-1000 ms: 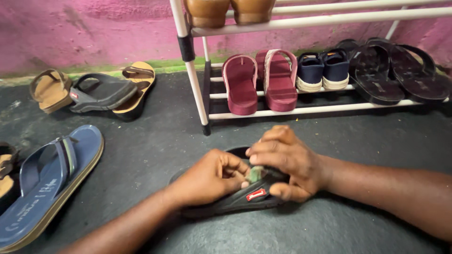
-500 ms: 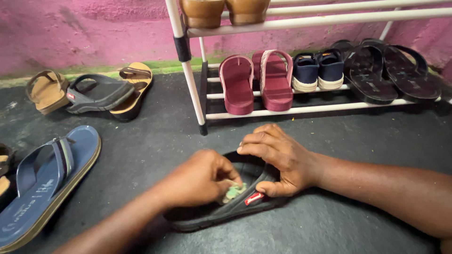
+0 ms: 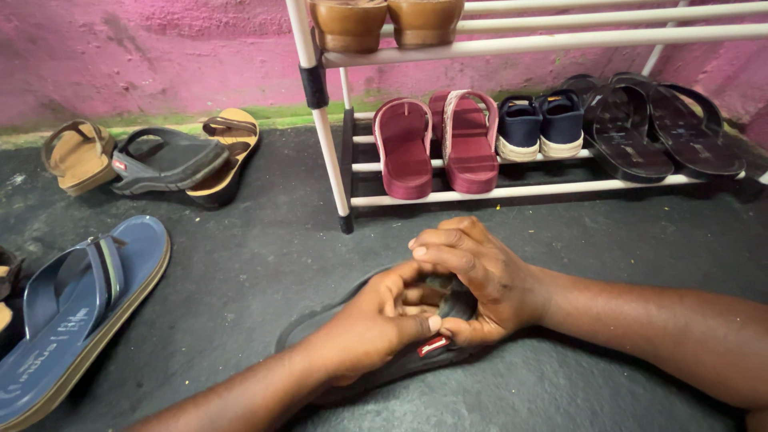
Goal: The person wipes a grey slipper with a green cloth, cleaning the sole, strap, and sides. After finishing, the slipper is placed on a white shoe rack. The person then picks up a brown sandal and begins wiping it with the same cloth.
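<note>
Black sandal [image 3: 320, 324] under hands [image 3: 432, 300], shoe rack [image 3: 332, 144] behind

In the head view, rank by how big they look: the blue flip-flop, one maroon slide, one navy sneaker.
1. Blue flip-flop, largest, though nearness to the camera inflates it.
2. Maroon slide.
3. Navy sneaker, smallest.

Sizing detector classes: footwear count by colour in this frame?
Tan shoes and tan sandals: 4
Black flip-flops, grey-black sandal, black sandal gripped by the right hand: 4
Maroon sandals: 2
Navy shoes: 2
Blue flip-flop: 1
Total: 13; cut-off piece at the left edge excluded.
</note>
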